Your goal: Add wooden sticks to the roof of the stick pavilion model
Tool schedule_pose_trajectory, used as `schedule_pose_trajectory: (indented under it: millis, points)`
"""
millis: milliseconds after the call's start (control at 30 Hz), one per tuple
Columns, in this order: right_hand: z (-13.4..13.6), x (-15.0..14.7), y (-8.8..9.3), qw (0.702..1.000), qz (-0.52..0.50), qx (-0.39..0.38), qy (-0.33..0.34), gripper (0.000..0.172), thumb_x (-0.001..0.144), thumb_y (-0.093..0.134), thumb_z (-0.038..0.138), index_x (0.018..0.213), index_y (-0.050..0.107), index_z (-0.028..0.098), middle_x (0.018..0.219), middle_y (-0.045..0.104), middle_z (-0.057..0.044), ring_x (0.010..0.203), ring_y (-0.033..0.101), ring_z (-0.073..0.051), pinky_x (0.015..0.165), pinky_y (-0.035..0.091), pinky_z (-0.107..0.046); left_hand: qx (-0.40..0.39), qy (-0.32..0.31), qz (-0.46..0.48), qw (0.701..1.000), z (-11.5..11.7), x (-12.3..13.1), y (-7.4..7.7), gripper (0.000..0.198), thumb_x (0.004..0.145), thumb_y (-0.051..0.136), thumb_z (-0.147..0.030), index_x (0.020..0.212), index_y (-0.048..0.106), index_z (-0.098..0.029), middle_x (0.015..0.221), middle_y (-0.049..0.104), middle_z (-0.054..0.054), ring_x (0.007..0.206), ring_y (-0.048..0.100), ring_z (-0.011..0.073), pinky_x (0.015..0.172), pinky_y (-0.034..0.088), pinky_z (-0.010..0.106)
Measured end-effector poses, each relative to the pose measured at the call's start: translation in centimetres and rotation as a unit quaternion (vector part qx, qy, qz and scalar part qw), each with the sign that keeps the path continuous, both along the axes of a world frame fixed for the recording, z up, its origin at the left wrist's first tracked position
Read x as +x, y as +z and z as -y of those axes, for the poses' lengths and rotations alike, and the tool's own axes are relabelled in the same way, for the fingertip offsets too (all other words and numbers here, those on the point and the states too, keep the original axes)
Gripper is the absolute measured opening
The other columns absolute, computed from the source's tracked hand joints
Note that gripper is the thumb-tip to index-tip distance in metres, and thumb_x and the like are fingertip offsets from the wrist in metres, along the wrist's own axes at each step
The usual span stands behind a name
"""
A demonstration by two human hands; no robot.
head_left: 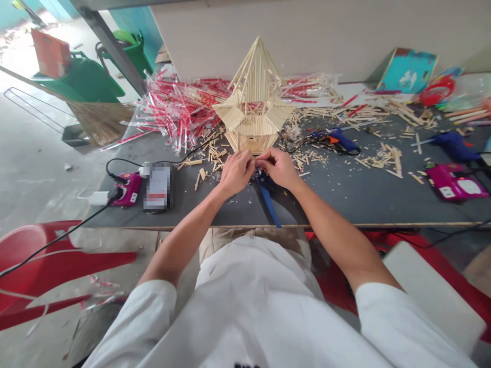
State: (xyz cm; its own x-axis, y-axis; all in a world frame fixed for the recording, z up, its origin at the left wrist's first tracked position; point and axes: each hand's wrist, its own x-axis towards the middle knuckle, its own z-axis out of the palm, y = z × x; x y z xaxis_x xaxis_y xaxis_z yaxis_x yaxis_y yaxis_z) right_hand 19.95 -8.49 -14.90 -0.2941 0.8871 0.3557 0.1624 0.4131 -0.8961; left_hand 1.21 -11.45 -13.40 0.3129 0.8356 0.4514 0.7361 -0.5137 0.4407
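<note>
A pagoda-like model [258,120] built of thin wooden sticks stands upright on the grey table. Right in front of its base, my left hand [238,171] and my right hand [279,166] meet with fingertips pinched close together. Whatever is between the fingers is too small to name. Blue-handled pliers [268,199] lie below the hands, handles pointing toward me, their head partly hidden under my right hand. Short cut sticks [215,153] are strewn to the left of the model.
Red-and-clear plastic wrappers [180,107] heap behind on the left. A phone [158,186] lies beside a purple power adapter [130,189]. To the right are a blue glue gun [341,140], another glue gun [456,145] and a second purple adapter [456,182]. Cables cross the table.
</note>
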Motion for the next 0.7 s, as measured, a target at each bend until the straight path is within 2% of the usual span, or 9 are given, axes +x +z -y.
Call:
schedule_pose_trajectory:
  millis: [133,267,433,567,700]
  points:
    - [0.1,0.0,0.2,1.0,-0.008,-0.008,0.002,0.023,0.088,0.076,0.04,0.088,0.069,0.018,0.073,0.069,0.0,0.063,0.062,-0.014,0.065,0.049,-0.03,0.001,-0.01,0.013,1.0,0.1,-0.1,0.0,0.015,0.103,0.047,-0.024,0.092,0.057,-0.022,0.092,0.07,0.004,0.088,0.059,0.0208,0.082,0.043,0.034]
    - [0.1,0.0,0.1,0.999,-0.02,-0.031,-0.005,0.032,0.085,0.078,0.049,0.089,0.068,0.02,0.072,0.069,0.0,0.064,0.062,-0.016,0.063,0.049,-0.03,-0.002,-0.05,0.007,0.999,-0.1,-0.9,0.3,0.028,0.109,0.038,-0.034,0.107,0.063,-0.021,0.102,0.072,0.006,0.096,0.061,0.0215,0.087,0.045,0.033]
    - [0.2,0.1,0.0,0.999,-0.022,-0.049,-0.001,0.04,0.084,0.078,0.057,0.094,0.068,0.02,0.078,0.07,-0.002,0.066,0.063,-0.016,0.064,0.05,-0.03,0.005,-0.056,-0.02,0.998,-0.1,-1.9,0.4,0.036,0.11,0.038,-0.037,0.116,0.069,-0.021,0.111,0.075,0.007,0.102,0.064,0.0215,0.091,0.047,0.034]
    - [0.3,0.7,0.2,1.0,0.018,-0.026,-0.001,0.038,0.089,0.073,0.057,0.101,0.067,0.021,0.082,0.07,-0.002,0.068,0.064,-0.016,0.066,0.05,-0.03,0.026,-0.036,-0.018,0.999,-0.1,-2.3,0.2,0.037,0.109,0.04,-0.037,0.116,0.073,-0.022,0.11,0.076,0.007,0.099,0.064,0.0208,0.091,0.048,0.034]
    - [0.2,1.9,0.8,0.994,0.109,0.016,-0.016,0.04,0.096,0.061,0.061,0.092,0.064,0.021,0.073,0.066,0.0,0.064,0.062,-0.017,0.066,0.046,-0.031,0.033,-0.002,-0.021,0.999,-0.2,-2.6,0.1,0.039,0.109,0.04,-0.039,0.12,0.073,-0.021,0.106,0.076,0.008,0.098,0.063,0.0225,0.089,0.049,0.035]
